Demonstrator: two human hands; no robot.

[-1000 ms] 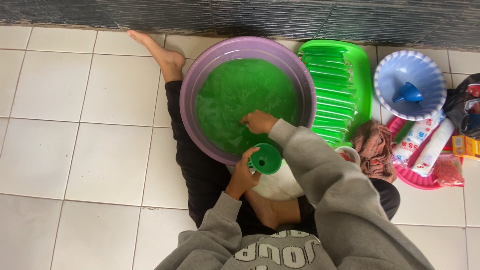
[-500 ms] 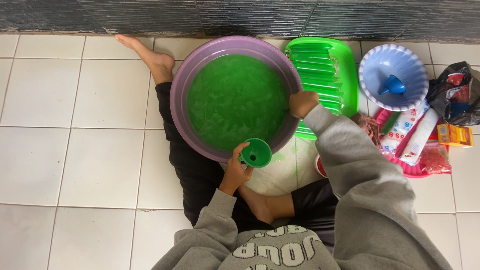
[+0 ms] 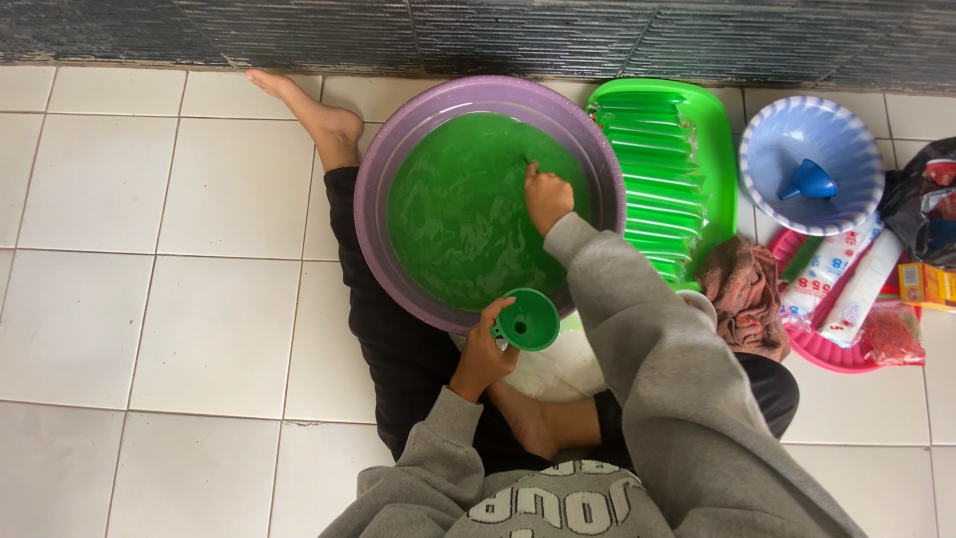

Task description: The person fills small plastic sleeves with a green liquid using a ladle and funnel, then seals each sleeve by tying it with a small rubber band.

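Person sits on the white tiled floor (image 3: 149,329) with a big purple basin (image 3: 393,169) between the legs, full of bright green liquid (image 3: 458,209). The right hand (image 3: 548,197) is closed and dipped at the liquid's right edge; I can't tell if it's gripping anything under there. The left hand (image 3: 485,351) is wrapped around the stem of a small green funnel (image 3: 528,320), just at the basin's near rim.

To the right, touching the basin, a green tray (image 3: 722,139) holds a neat row of long green-filled packets (image 3: 652,169). Further right is a pale blue bowl (image 3: 767,189) with a blue funnel (image 3: 807,181), then a pink tray (image 3: 832,354) with white patterned packages (image 3: 841,284), a brown rag (image 3: 742,294) and a small orange box (image 3: 928,283).
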